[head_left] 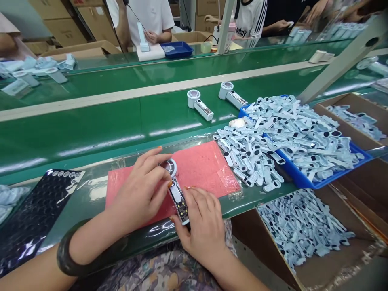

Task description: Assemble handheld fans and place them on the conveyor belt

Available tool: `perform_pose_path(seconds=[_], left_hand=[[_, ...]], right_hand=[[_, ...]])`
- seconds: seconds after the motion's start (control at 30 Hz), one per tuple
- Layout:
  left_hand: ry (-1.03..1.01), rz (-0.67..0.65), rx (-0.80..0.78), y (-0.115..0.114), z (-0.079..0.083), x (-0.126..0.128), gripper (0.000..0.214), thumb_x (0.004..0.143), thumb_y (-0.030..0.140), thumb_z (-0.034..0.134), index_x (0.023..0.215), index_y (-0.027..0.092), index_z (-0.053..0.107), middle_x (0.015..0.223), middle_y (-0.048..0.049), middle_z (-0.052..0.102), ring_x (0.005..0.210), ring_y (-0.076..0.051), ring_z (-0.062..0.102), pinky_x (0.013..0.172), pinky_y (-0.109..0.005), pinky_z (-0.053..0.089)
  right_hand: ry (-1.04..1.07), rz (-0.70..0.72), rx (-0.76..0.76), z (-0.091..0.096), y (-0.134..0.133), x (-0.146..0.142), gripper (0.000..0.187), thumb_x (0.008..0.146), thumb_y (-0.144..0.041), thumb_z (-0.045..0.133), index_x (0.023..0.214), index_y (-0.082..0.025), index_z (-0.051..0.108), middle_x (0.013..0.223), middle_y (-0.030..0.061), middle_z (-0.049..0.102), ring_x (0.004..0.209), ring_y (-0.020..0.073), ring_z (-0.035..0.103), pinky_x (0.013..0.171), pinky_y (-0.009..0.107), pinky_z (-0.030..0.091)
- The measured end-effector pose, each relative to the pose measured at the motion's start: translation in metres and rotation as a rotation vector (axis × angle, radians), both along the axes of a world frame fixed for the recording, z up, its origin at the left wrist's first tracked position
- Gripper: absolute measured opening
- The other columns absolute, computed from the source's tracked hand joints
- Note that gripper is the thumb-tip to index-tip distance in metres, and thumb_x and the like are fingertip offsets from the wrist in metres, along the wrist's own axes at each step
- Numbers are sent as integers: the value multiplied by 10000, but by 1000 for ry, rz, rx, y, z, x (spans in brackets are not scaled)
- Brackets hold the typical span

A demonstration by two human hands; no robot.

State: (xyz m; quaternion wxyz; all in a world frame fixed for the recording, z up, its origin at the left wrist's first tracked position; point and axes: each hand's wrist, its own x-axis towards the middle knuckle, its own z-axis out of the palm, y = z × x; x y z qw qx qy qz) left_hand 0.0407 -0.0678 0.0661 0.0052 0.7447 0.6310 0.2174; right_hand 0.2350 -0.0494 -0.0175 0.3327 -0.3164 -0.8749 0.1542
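Note:
A small hand-held fan body (177,190) with a round head and an open handle showing a circuit board lies on a pink foam pad (209,167). My left hand (142,190) curls over its head and upper handle, fingers pressing on it. My right hand (201,222) grips the lower handle from the right and below. Both hands are closed on the fan.
Two finished fans (198,104) (232,95) lie on the green conveyor (91,125). A blue tray (306,178) overflows with pale blue covers, with more in cardboard boxes (303,234) at the right. A black sheet (33,210) lies at the left. Other people work across the belt.

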Motion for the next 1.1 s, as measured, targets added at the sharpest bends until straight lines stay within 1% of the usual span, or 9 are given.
perform_pose_path(seconds=[0.3, 0.57, 0.8, 0.97, 1.1], left_hand=[[-66, 6, -47, 0, 4, -2, 170, 990, 164, 472, 906, 199, 615, 1379, -104, 590, 1414, -311, 455, 1100, -590, 490], [-23, -4, -71, 1, 6, 1, 198, 993, 152, 457, 878, 189, 615, 1379, -121, 584, 1429, -322, 427, 1108, -606, 479], [93, -41, 21, 0, 5, 3, 155, 986, 129, 503, 869, 177, 592, 1284, -131, 621, 1439, -351, 419, 1127, -608, 476], [177, -71, 147, -3, -1, 7, 152, 946, 47, 541, 890, 167, 615, 1204, -121, 651, 1404, -349, 478, 1120, -556, 514], [253, -89, 211, -8, -7, 7, 163, 917, 1, 578, 932, 158, 619, 1212, -127, 652, 1368, -348, 513, 1110, -520, 521]], right_hand=[[2, 10, -8, 0, 1, 1, 521, 1031, -394, 540, 1461, -106, 481, 1315, 152, 644, 1253, 303, 552, 1084, 480, 379], [-7, 7, 1, 0, 0, 0, 513, 1028, -381, 540, 1461, -113, 480, 1311, 154, 649, 1248, 302, 560, 1078, 487, 393], [-6, 8, -2, -1, 0, 1, 506, 1033, -375, 538, 1460, -107, 486, 1311, 147, 650, 1250, 302, 550, 1094, 483, 369], [4, 2, 1, -1, 0, 1, 491, 1029, -371, 540, 1443, -108, 501, 1308, 149, 651, 1251, 301, 554, 1094, 479, 374], [-1, -4, 6, -3, -1, 0, 491, 1030, -370, 528, 1445, -110, 497, 1307, 152, 651, 1250, 300, 560, 1092, 478, 379]])
